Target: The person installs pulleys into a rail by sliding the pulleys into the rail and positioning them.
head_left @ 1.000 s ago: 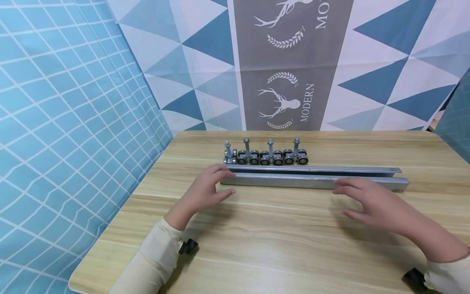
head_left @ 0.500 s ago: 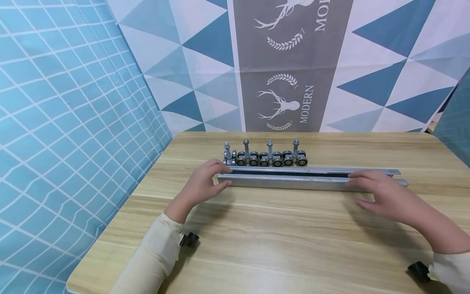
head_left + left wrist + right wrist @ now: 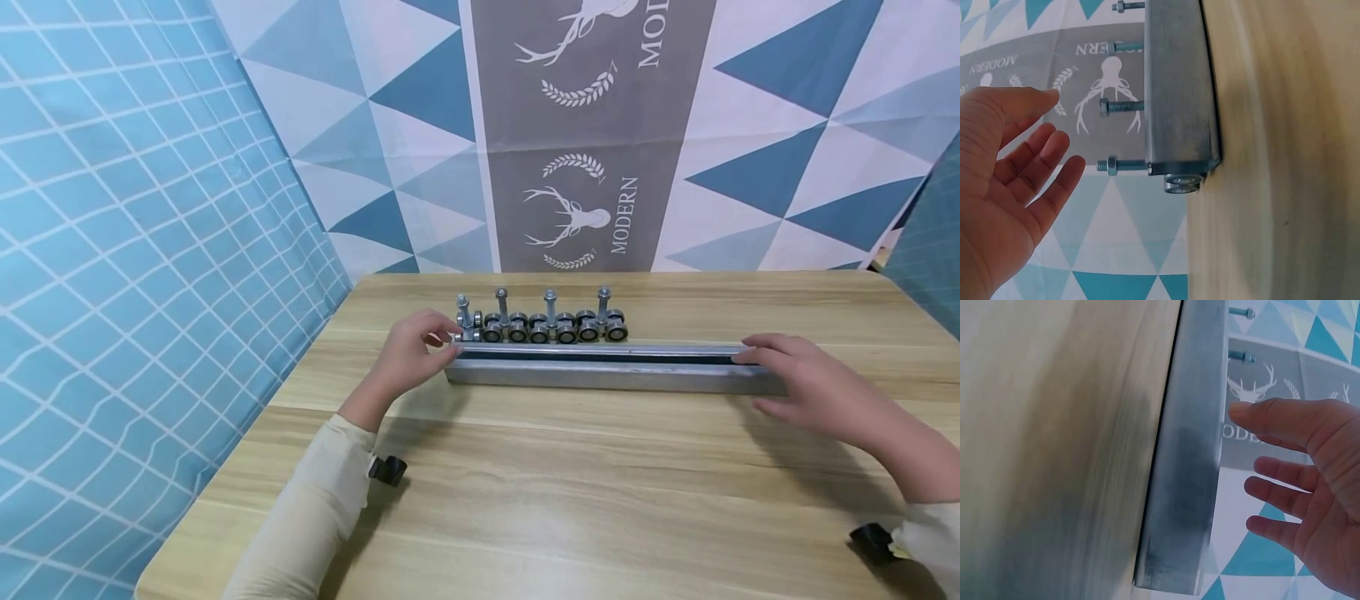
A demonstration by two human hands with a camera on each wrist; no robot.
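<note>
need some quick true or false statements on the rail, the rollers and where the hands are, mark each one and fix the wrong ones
1. Four roller carriages stand in a row behind the metal rail. True.
2. The bolts of the roller carriages point downward. False: they point up.
3. The left hand is by the left end of the metal rail. True.
4. The right hand grips a roller carriage. False: it is at the right end of the metal rail, well away from the roller carriages.
5. The metal rail lies on the wooden tabletop. True.
</note>
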